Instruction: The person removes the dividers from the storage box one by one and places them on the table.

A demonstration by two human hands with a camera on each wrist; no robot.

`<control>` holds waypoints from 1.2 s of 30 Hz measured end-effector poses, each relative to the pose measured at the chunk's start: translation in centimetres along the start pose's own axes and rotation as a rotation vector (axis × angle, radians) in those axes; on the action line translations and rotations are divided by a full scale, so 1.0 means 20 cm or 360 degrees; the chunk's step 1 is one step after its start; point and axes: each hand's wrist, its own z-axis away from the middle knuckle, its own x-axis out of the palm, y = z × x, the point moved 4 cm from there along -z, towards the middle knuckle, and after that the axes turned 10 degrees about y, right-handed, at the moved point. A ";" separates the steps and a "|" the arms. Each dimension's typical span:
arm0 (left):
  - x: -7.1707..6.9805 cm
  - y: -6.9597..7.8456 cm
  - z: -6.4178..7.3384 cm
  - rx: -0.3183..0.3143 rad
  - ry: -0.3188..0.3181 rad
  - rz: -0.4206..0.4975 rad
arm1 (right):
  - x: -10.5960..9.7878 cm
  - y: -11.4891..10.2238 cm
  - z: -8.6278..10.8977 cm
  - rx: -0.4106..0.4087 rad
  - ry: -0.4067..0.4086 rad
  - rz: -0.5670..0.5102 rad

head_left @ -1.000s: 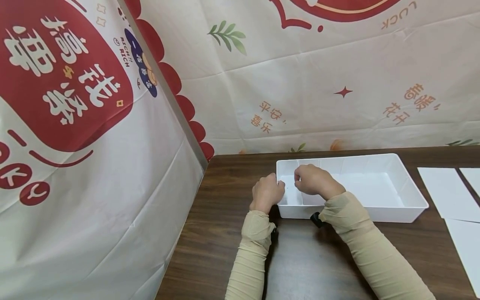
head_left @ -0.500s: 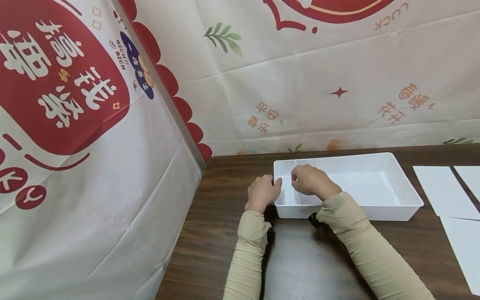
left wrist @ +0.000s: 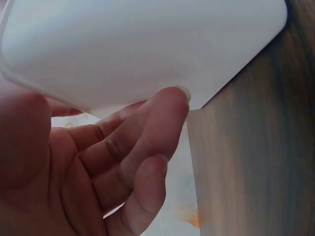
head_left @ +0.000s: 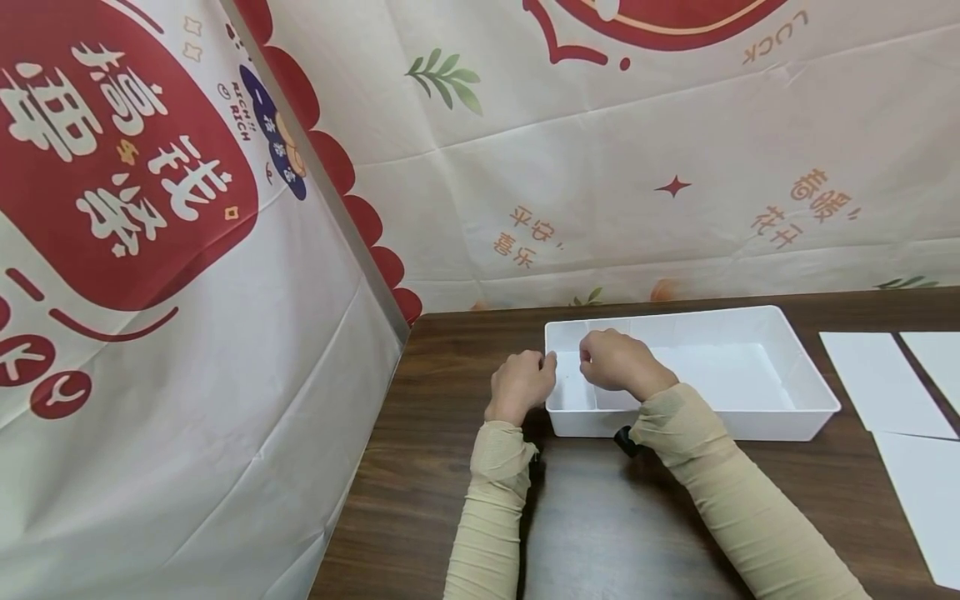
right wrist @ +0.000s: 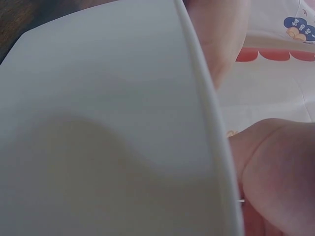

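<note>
A long white tray (head_left: 750, 423) with a small end compartment stands on the wooden table. My left hand (head_left: 521, 387) grips its left end wall. In the left wrist view, the fingertips (left wrist: 170, 105) touch the outer face, while the thumb goes over the rim and its tip is hidden. Above the inside of the tray, near the divider (head_left: 597, 398), is my right hand (head_left: 618, 362) with its fingers bent downward. Its fingertips are hidden, so I cannot tell whether they hold anything. The right wrist view is mostly the tray's wall (right wrist: 113, 98), with part of that hand (right wrist: 280, 172) behind it.
White sheets (head_left: 885, 375) lie on the table to the right of the tray. A printed cloth (head_left: 600, 167) hangs behind the table, and another banner (head_left: 262, 375) hangs along its left side. Each wrist carries a beige wrap (head_left: 675, 417).
The whole head view has shifted slightly, so tray, sheets and cloth appear a little further left. My left thumb overlaps the rim slightly less. The right hand keeps its bent pose over the tray.
</note>
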 end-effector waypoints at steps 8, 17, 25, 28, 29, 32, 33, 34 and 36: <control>0.02 0.01 -0.01 -0.0013 -0.0014 -0.0034 | 0.00 0.00 0.00 0.0015 0.0016 0.0012; 0.03 0.01 0.00 -0.0062 -0.0043 -0.0040 | -0.01 -0.01 0.01 0.0012 0.0038 0.0028; 0.03 0.01 0.00 -0.0079 -0.0077 -0.0013 | -0.02 -0.02 0.01 0.0015 0.0051 0.0039; 0.03 0.01 0.01 -0.0081 -0.0074 -0.0005 | -0.02 -0.02 0.02 0.0026 0.0062 0.0034; 0.03 0.02 0.01 -0.0084 -0.0080 0.0001 | -0.02 -0.02 0.02 0.0024 0.0071 0.0031; 0.03 0.02 0.01 -0.0088 -0.0085 0.0015 | -0.03 -0.03 0.02 0.0021 0.0101 0.0022; 0.03 0.02 0.01 -0.0090 -0.0093 0.0021 | -0.03 -0.03 0.02 0.0020 0.0111 0.0020; 0.03 0.02 0.01 -0.0091 -0.0099 0.0024 | -0.03 -0.03 0.03 0.0019 0.0122 0.0021; 0.03 0.02 0.01 -0.0091 -0.0100 0.0026 | -0.03 -0.03 0.03 0.0020 0.0134 0.0011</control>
